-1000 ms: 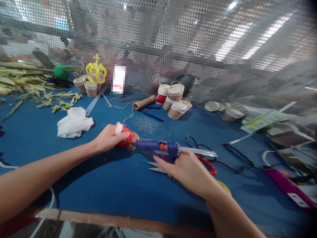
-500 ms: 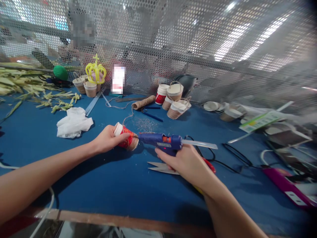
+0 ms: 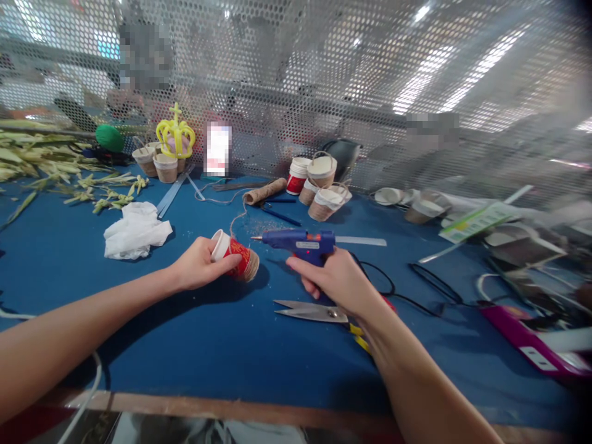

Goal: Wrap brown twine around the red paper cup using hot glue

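At the centre-left of the frame, the left hand (image 3: pixel 198 265) grips a red paper cup (image 3: pixel 238 254), its thumb pressed along the near side; its other fingers are behind the cup and mostly out of sight. The cup is tilted, white mouth towards the upper left, base end wrapped in twine (image 3: pixel 252 266) and towards the lower right.

In the middle of the frame, the right hand (image 3: pixel 335 274) is closed around the handle of a blue glue gun (image 3: pixel 296 240), with one finger reaching forward below the body. The trigger is covered, so whether it is squeezed I cannot tell. The nozzle points left, just above the cup's wrapped end — apparently apart from it. A clear glue stick (image 3: pixel 361 241) juts from the back of the gun.

Below the right hand, scissors (image 3: pixel 314 312) lie on the blue table (image 3: pixel 208 364), blades slightly parted, handles partly hidden by the forearm. A black cable (image 3: pixel 391 287) runs behind the wrist, its near end concealed. Both forearms are cut off by the frame. A bright upright screen (image 3: pixel 217 148) at upper left is pixelated — unreadable — and the purple box (image 3: pixel 522 339) at lower right is blurred.
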The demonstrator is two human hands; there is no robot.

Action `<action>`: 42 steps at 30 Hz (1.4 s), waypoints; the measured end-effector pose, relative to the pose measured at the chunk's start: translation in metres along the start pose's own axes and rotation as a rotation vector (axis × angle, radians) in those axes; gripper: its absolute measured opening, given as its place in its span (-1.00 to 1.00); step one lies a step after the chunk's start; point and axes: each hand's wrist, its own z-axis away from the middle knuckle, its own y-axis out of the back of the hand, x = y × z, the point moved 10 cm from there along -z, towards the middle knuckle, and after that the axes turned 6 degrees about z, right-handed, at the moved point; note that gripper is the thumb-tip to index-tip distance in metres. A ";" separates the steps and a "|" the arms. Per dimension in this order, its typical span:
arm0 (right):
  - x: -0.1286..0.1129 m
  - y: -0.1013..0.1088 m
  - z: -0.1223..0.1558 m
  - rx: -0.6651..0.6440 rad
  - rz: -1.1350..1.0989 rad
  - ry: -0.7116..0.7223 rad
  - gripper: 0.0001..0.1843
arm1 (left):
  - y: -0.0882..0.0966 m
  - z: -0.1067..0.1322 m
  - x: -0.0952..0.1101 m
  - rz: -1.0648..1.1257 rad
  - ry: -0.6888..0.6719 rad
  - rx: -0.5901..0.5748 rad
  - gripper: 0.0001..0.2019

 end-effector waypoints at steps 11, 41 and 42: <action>0.035 0.018 -0.034 0.114 -0.186 -0.148 -0.79 | 0.002 0.018 0.050 -0.209 -0.443 0.042 -0.74; -0.069 0.001 -0.007 0.155 -0.348 0.335 -0.83 | -0.019 0.013 0.024 0.046 -0.100 -0.107 -0.72; -0.067 0.008 -0.004 0.199 -0.350 0.342 -0.83 | -0.018 0.012 0.016 0.156 -0.003 -0.090 -0.71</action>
